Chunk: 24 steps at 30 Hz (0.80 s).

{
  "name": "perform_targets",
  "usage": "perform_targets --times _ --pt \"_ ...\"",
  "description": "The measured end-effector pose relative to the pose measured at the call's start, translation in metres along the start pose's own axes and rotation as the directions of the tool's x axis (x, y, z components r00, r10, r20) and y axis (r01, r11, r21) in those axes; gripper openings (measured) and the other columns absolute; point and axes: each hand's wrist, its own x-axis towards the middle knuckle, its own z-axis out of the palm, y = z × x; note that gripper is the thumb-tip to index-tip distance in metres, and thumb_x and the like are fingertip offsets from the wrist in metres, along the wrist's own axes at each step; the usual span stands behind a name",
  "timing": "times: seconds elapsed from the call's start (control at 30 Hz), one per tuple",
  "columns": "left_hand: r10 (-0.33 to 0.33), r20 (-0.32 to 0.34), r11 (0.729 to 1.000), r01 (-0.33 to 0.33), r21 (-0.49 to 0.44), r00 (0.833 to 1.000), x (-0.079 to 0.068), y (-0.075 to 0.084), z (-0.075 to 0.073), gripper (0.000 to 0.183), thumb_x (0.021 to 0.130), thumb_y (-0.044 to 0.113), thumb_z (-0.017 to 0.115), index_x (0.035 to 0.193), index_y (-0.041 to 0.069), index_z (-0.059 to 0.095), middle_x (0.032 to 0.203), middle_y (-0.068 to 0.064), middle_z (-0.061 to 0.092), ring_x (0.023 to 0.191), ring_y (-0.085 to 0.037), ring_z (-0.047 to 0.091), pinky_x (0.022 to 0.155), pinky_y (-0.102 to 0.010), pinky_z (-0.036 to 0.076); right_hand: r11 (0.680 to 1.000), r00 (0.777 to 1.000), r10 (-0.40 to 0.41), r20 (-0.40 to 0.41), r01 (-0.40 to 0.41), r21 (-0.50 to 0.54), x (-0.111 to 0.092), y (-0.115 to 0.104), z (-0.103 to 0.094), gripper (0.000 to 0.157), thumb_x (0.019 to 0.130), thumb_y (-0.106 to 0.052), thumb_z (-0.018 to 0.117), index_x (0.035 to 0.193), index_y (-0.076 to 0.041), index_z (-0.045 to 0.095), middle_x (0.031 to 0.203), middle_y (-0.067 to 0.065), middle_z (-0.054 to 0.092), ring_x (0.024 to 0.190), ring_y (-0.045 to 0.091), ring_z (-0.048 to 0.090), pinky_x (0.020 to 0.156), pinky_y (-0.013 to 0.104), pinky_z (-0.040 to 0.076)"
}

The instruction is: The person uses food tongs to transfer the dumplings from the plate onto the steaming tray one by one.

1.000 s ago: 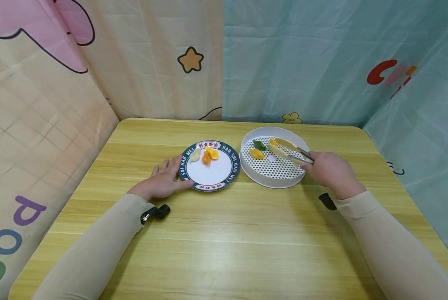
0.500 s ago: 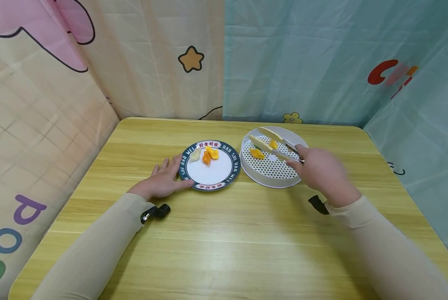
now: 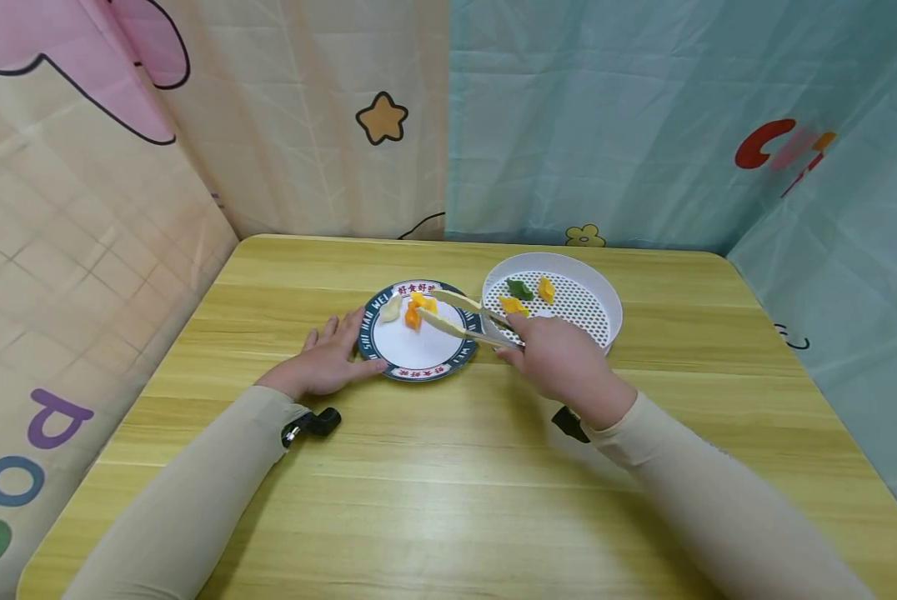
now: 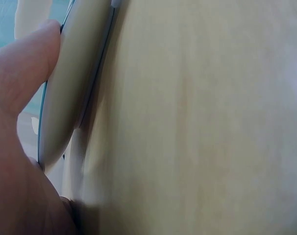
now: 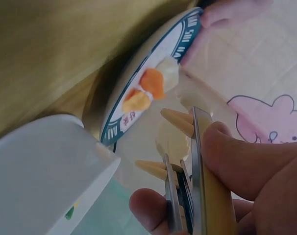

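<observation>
My left hand (image 3: 327,360) lies at the left rim of a round white plate (image 3: 422,350) with a dark blue lettered border, fingers spread, thumb on the front rim; the left wrist view shows the thumb (image 4: 28,63) against the plate's edge. My right hand (image 3: 564,358) holds a pair of tongs (image 3: 444,325) with metal arms and pale yellow tips. The tips are parted over the plate's right side, nothing between them in the right wrist view. Dumpling-like pieces sit on the plate: a white one (image 3: 391,309), an orange one (image 3: 413,317) and a yellow one (image 5: 136,101), partly overlapped by the tongs.
Right of the plate stands a white steamer tray (image 3: 587,312) with a perforated bottom and raised wall. It contains a green piece (image 3: 519,289) and two yellow pieces, one of them a yellow dumpling-like piece (image 3: 546,290) farther right. A patterned curtain (image 3: 643,125) rises behind the wooden table (image 3: 448,483).
My right hand has carried the tongs leftward from over the steamer tray to above the plate. The left hand and the pieces on the plate stay as they were.
</observation>
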Motion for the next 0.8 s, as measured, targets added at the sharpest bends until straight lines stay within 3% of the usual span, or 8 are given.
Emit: perform_targets --times 0.17,0.8 --pt "-0.001 0.001 1.000 0.001 -0.001 1.000 0.000 -0.001 0.000 0.117 0.094 0.082 0.051 0.169 0.020 -0.015 0.178 -0.016 -0.008 0.161 -0.050 -0.015 0.126 -0.070 -0.014 1.000 0.997 0.025 0.070 -0.025 0.003 0.011 -0.014 0.008 0.053 0.102 -0.047 0.068 0.143 -0.013 0.062 0.092 0.005 0.069 0.078 0.024 0.060 0.064 0.034 0.048" --pt "0.004 -0.002 1.000 -0.004 -0.010 1.000 0.000 0.000 0.000 0.117 0.094 0.081 0.051 0.169 0.021 -0.015 0.178 -0.017 -0.008 0.161 -0.049 -0.016 0.126 -0.069 -0.015 0.997 0.991 0.063 0.119 -0.057 -0.052 0.024 -0.025 0.016 0.063 0.101 -0.051 0.067 0.152 -0.016 0.056 0.097 0.005 0.068 0.079 0.023 0.061 0.057 0.031 0.047"
